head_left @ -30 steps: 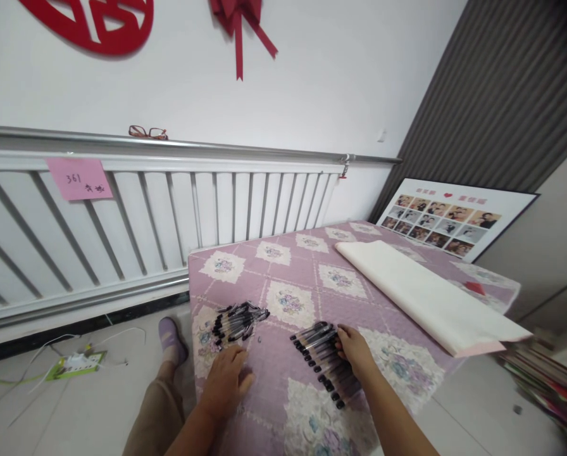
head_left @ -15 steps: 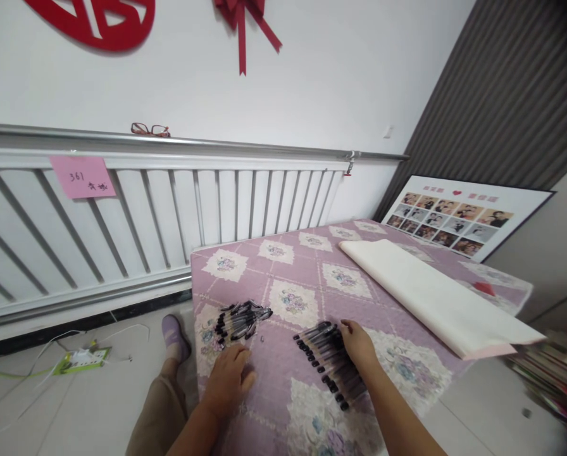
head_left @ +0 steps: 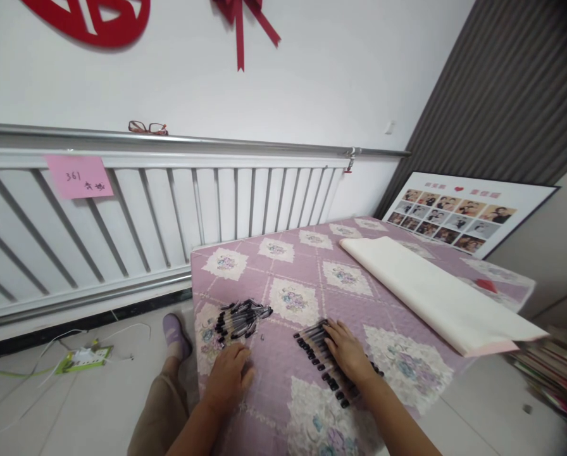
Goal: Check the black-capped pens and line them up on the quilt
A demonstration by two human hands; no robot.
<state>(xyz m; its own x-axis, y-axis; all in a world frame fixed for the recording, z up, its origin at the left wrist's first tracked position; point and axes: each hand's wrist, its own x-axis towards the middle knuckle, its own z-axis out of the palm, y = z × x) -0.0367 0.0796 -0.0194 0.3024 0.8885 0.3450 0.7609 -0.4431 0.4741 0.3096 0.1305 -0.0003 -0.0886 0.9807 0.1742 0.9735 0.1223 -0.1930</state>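
A row of black-capped pens (head_left: 330, 370) lies side by side on the purple floral bedcover (head_left: 274, 354). My right hand (head_left: 345, 351) rests across this row with its fingers extended, covering the middle of several pens. Farther left is a smaller, looser pile of dark pens (head_left: 240, 320), some pointing different ways. My left hand (head_left: 229, 373) lies on the cover just in front of that pile, thumb apart from the fingers, holding nothing visible. A tiny dark piece (head_left: 262, 337) sits beside the pile.
A folded cream sheet (head_left: 435, 291) lies at the right, and a photo board (head_left: 445, 218) leans behind it. A white radiator (head_left: 226, 202) lines the wall. On the floor are a power strip (head_left: 85, 358) with cables and, at far right, stacked books (head_left: 549, 373).
My right hand has moved left from the far end of the pens onto the row, its fingers now stretched out over them. My left hand stays almost in place.
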